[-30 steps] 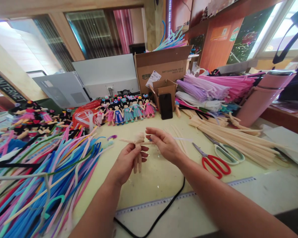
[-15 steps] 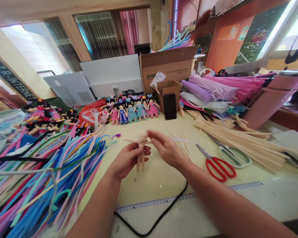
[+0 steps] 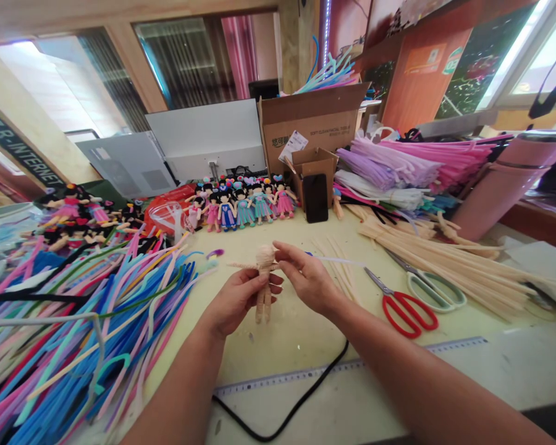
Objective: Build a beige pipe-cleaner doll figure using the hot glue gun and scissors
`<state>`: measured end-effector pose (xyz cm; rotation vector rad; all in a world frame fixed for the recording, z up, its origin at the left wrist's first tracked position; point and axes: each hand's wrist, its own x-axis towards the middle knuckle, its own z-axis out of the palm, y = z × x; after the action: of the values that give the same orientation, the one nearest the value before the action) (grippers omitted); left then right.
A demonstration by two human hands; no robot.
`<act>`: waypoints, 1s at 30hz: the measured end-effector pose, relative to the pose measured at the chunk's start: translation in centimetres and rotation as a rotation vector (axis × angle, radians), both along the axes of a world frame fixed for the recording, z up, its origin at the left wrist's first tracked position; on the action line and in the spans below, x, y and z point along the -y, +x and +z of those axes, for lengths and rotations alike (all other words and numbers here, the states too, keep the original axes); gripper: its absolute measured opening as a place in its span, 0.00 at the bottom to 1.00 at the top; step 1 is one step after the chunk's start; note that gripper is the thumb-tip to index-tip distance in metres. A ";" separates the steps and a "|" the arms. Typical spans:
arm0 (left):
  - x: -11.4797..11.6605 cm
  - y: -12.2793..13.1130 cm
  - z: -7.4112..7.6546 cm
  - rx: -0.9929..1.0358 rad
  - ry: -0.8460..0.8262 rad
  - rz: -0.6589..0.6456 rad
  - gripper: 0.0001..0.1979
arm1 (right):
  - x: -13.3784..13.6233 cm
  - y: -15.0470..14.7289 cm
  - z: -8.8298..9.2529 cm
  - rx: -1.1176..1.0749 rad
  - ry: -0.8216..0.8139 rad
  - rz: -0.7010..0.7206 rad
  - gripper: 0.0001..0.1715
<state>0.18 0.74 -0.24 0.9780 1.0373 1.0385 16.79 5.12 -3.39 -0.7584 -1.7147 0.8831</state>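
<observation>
A beige doll figure, with a round head, two thin arms and two legs, is upright above the yellow-green mat. Wrapped round its body are the fingers of my left hand, thumb in front. My right hand is beside the head and pinches the doll's arm on the right. A thin pale strip extends to the right from behind my right hand. Several beige pipe cleaners lie behind that hand.
Colourful pipe cleaners cover the left side. Finished dolls and a black phone stand at the back. On the right are red scissors, green-handled scissors and a pink bottle. A ruler and black cord lie in front.
My right fingertips have closed in on the doll's arm, which they now pinch nearer the body. My left hand keeps its hold. The whole view has shifted slightly.
</observation>
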 end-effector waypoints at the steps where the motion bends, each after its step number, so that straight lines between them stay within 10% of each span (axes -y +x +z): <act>1: 0.0 -0.1 0.1 0.002 0.002 0.003 0.18 | 0.0 0.0 0.1 -0.009 -0.020 -0.007 0.22; 9: 0.2 -0.2 0.3 0.007 -0.019 -0.044 0.17 | 0.2 -0.1 1.4 -0.029 -0.178 -0.037 0.07; 30: 0.2 -0.5 0.0 0.024 -0.030 -0.134 0.16 | 0.8 -0.1 2.2 -0.029 -0.188 -0.083 0.09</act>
<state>-0.28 0.58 -0.27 0.9946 0.9516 0.9196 16.73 4.32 -1.17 -0.9305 -1.5777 1.0023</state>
